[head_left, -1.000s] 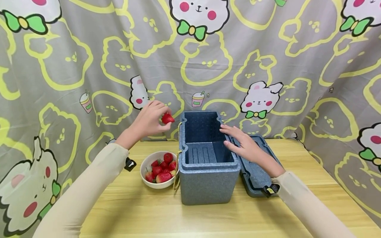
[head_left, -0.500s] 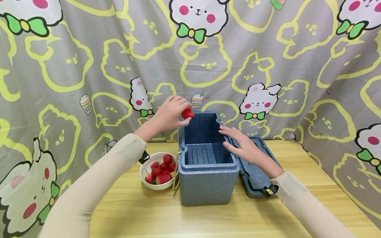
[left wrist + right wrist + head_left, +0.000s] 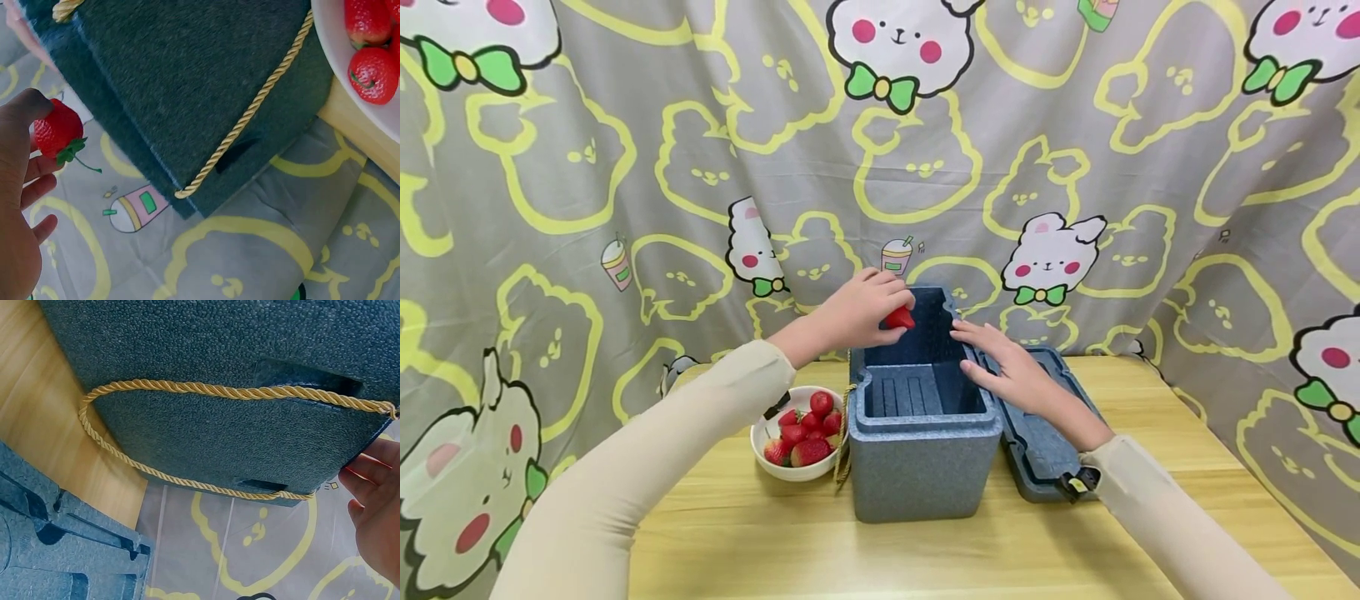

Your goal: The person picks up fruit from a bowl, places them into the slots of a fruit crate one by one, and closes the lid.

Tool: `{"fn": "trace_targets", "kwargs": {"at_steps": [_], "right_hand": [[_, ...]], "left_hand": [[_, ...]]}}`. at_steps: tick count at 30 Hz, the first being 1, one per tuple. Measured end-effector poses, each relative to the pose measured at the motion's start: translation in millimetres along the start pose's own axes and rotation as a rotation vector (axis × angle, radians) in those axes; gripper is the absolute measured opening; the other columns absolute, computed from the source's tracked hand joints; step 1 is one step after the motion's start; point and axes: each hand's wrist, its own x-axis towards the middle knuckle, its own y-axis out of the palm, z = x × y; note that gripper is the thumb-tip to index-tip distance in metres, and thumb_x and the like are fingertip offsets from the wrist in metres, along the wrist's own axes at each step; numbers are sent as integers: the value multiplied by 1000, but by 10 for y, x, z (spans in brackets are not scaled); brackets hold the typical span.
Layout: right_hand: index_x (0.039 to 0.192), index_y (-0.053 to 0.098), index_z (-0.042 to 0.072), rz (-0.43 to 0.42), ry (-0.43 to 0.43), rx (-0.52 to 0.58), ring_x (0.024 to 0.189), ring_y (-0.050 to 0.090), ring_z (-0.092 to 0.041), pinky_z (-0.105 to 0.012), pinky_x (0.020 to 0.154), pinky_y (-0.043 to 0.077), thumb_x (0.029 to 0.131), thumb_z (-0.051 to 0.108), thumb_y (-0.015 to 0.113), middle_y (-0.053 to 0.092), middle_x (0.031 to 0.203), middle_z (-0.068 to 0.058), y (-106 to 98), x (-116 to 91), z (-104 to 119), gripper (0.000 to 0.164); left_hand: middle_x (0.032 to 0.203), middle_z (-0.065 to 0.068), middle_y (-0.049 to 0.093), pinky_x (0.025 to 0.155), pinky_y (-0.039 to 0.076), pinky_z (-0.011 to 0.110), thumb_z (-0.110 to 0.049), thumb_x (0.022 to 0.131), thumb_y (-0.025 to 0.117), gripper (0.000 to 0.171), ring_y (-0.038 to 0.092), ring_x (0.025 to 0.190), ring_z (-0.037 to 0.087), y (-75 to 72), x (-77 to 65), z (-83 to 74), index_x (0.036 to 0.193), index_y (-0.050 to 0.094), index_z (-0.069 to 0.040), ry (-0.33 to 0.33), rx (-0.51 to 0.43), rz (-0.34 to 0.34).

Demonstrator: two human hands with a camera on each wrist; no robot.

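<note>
Your left hand swung its pinched strawberry over the open box, eleven o'clock; right hand relaxed, two o'clock

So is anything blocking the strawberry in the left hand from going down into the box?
Nothing visible does. The strawberry in the left hand appears above the open top of the box. The lid lies beside it on the table, and the right hand is off at the right rim.
</note>
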Motion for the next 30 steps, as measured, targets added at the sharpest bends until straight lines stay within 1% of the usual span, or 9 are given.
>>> {"fn": "trace_targets", "kwargs": {"at_steps": [7,10,14,21,30], "right_hand": [[151,49,13,9,11,-2,151,33,-38,-59,125,13,104,32,56,38,164,-8,10,-1,-6,51],[152,49,16,8,15,-1,152,32,-35,-59,125,13,104,31,56,38,164,-6,6,-6,8,51],[151,49,15,8,16,0,153,32,-32,-58,126,13,104,31,56,38,164,-5,2,-5,22,51],[151,49,10,7,9,-1,151,33,-37,-59,125,13,104,31,56,39,163,-8,-2,1,17,52],[151,49,12,4,16,-9,154,30,-34,-61,124,14,103,31,57,39,163,-7,-8,-10,25,52]], "left_hand": [[105,3,70,97,46,42,-31,91,73,26,59,104,24,88,-46,-35,108,68,-13,-2,30,72],[105,2,70,95,46,41,-31,91,73,26,59,103,23,115,-60,-36,109,68,-13,-8,24,83],[104,2,69,93,46,42,-31,91,74,26,59,104,24,129,-79,-25,109,68,-13,-19,6,80],[106,3,68,95,46,42,-32,91,75,28,60,108,25,105,-103,16,109,68,-13,-41,-13,49],[109,4,68,96,46,43,-32,93,72,28,59,110,26,67,-150,47,112,68,-12,-45,-11,40]]}}
